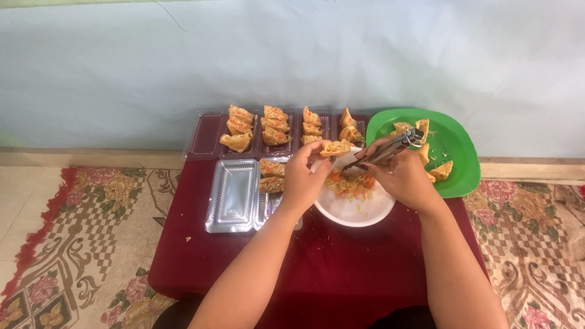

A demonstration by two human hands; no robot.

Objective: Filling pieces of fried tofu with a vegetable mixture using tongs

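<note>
Left hand pinches stuffed tofu pocket over white bowl near table's far edge; right hand grips metal tongs. Pocket looks light, soft, crumbly: hold by fried sides.

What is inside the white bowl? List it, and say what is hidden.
The white bowl holds shredded orange and pale filling heaped at its far side; the near part is bare. The left hand and right hand cover both edges.

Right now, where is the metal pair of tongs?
In the head view, the tongs are in the right hand, right of centre, angled over the white bowl of shredded filling, beside the green plate.
</note>
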